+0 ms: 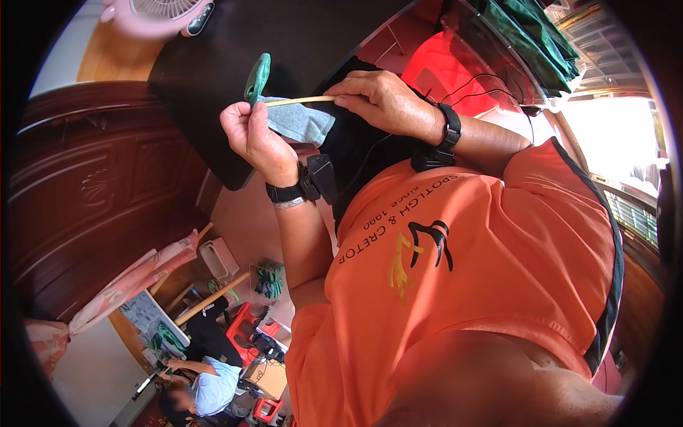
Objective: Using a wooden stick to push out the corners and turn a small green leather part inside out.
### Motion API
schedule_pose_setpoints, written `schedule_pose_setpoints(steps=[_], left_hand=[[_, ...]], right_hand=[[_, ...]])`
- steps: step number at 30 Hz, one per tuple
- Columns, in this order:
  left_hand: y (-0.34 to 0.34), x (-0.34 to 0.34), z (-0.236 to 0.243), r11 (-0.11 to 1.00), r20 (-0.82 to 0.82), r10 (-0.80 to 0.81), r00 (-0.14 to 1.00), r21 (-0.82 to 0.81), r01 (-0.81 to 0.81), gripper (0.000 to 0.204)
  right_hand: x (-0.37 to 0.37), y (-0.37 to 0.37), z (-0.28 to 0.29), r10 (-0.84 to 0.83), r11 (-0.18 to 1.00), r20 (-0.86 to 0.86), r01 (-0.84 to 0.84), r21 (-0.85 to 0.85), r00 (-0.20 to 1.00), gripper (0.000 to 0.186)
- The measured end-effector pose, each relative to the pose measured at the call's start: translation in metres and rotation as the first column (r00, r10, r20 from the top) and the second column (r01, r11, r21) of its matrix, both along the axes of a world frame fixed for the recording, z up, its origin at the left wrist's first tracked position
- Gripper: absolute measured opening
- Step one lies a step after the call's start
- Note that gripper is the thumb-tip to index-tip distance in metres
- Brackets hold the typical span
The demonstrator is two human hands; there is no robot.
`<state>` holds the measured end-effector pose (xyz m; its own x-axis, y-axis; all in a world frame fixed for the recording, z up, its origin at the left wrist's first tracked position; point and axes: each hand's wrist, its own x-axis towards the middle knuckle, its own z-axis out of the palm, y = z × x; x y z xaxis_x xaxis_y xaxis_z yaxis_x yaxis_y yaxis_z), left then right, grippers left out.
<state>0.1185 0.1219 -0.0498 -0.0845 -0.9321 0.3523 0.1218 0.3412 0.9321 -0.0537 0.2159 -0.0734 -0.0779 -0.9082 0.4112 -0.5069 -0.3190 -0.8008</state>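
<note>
1. Item: a pale stick (300,101), slim and straight, lies between the left hand (254,139) and the right hand (379,101), in the air near the edge of the dark desk (206,85).
2. Right grip: closed, with thumb and fingers pinching the right end of the stick.
3. Left grip: closed, with thumb and fingertips pinching the base of a green fabric piece (261,73) at the stick's left end. Whether the stick's tip sits inside the fabric or only against it cannot be told.
4. Governing relation, as judged: the stick's long axis runs almost straight from 1 grip to the other, rising slightly toward the right hand in view. From the right grip, the green fabric piece lies to the left, beyond the stick's far end. The left hand is the nearer of the 2 to it.
5. Angle: the green fabric piece stands up from the left fingertips, steeply across the stick's line.
6. Adjacent: a grey-blue cloth (302,125) extends below the stick, from the left fingertips toward the right hand. Its join to the green fabric piece, if any, cannot be confirmed.
7. Surroundings: a pink fan (153,21) is at the desk's far left; a red stool (434,75) is beyond the right hand.
</note>
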Motion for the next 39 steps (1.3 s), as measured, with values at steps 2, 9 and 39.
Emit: schedule_pose_setpoints(steps=[2,9,39], left_hand=[[0.002,-0.003,0.001,1.000,-0.012,0.010,1.000,-0.010,-0.010,0.010],[0.003,-0.005,-0.007,1.000,-0.063,0.007,0.998,0.029,-0.005,0.010],[-0.021,0.022,0.023,0.810,0.554,-0.082,0.828,-0.448,0.379,0.032]], right_hand=[[0.001,-0.001,-0.001,-0.010,1.000,0.027,0.010,-0.011,1.000,0.019],[0.000,-0.007,0.004,0.032,0.999,0.037,-0.033,0.025,0.999,0.017],[-0.014,-0.006,-0.004,0.179,0.900,0.404,-0.315,0.302,0.897,0.026]])
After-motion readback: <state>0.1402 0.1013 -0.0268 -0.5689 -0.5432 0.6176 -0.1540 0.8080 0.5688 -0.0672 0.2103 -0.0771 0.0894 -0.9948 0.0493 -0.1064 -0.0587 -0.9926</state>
